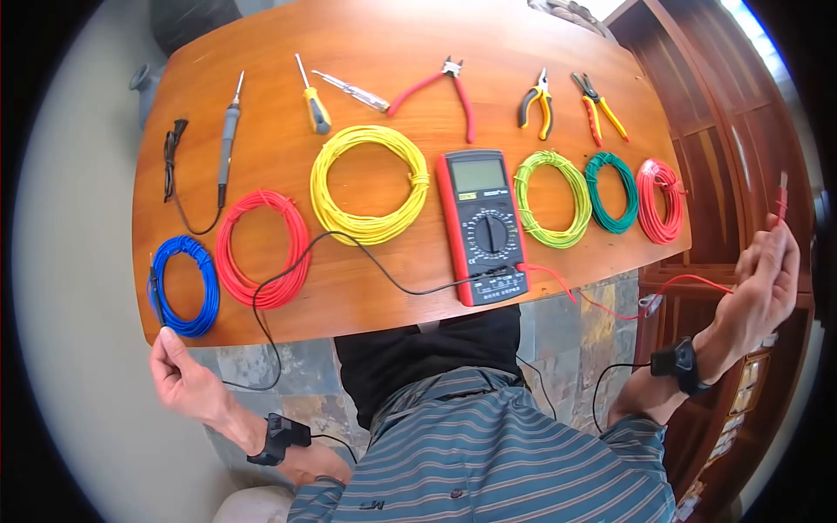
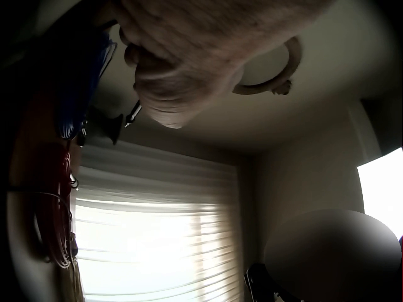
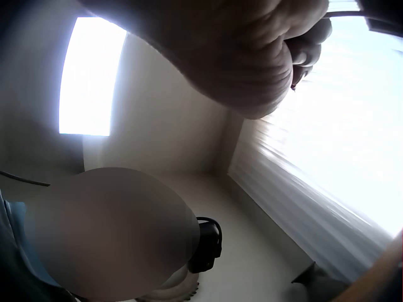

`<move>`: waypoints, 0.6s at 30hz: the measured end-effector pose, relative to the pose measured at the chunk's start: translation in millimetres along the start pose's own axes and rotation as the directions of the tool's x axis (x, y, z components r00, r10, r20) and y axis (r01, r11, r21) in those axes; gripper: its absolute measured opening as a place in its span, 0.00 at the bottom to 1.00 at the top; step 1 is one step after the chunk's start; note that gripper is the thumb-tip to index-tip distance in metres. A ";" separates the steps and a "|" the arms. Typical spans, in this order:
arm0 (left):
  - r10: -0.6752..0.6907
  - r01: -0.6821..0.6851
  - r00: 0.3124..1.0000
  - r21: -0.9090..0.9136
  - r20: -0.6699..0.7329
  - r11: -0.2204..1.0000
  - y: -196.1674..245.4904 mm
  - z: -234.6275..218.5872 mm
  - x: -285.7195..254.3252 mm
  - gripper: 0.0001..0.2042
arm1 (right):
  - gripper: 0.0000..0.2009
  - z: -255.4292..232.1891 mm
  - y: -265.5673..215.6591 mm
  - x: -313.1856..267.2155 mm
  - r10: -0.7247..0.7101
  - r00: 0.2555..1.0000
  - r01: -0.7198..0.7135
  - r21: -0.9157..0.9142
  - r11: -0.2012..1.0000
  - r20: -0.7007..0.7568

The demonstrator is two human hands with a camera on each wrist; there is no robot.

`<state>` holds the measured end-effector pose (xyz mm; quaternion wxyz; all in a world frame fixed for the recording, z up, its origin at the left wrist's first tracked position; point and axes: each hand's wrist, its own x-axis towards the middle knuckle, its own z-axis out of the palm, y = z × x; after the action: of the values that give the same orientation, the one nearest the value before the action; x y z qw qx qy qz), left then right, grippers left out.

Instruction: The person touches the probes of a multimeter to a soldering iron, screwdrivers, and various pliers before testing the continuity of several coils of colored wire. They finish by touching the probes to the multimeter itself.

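Note:
My left hand (image 1: 185, 376) pinches a black test probe (image 1: 155, 292) between thumb and fingertips at the table's front left corner. Its tip points up beside the blue wire coil (image 1: 209, 283). Out to the right, past the table edge, my right hand (image 1: 757, 279) grips a red test probe (image 1: 781, 199), pointing upward. Between the hands lies a red-and-black multimeter (image 1: 485, 222) near the front edge, its display blank. A black lead (image 1: 375, 260) and a red lead (image 1: 680, 281) run from its lower sockets toward the probes. In the right wrist view the hand hides most of its probe.
Red (image 1: 228, 248), yellow (image 1: 327, 187), yellow-green (image 1: 581, 205), dark green (image 1: 595, 193) and pinkish-red (image 1: 647, 207) wire coils line the table (image 1: 261, 148). Behind them lie a soldering iron (image 1: 229, 144), screwdriver (image 1: 316, 109), tester screwdriver (image 1: 353, 91), cutters (image 1: 469, 113), needle-nose pliers (image 1: 545, 113) and yellow-red-handled pliers (image 1: 614, 120).

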<state>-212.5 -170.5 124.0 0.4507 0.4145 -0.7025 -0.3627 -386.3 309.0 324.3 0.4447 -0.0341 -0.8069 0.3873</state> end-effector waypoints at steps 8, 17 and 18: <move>0.048 -0.045 0.988 0.022 -0.144 0.999 7.1 -5.4 5.5 0.12 | 0.13 -54.8 -45.0 36.9 -0.377 0.856 0.487 0.302 0.820 -0.354; 0.047 -0.048 0.999 -0.073 -0.026 0.996 16.7 -15.3 16.1 0.08 | 0.14 78.8 -101.4 10.7 -0.438 0.795 -0.229 0.877 0.423 0.419; 0.047 -0.051 0.998 -0.069 -0.051 0.996 16.3 -13.4 17.0 0.08 | 0.15 97.5 -111.8 -1.9 -0.465 0.661 -0.401 0.801 0.444 0.589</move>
<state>-208.3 -181.4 148.5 0.4908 0.3900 -0.6881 -0.3656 -425.3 172.2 366.6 0.0254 0.3854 -0.5798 0.7174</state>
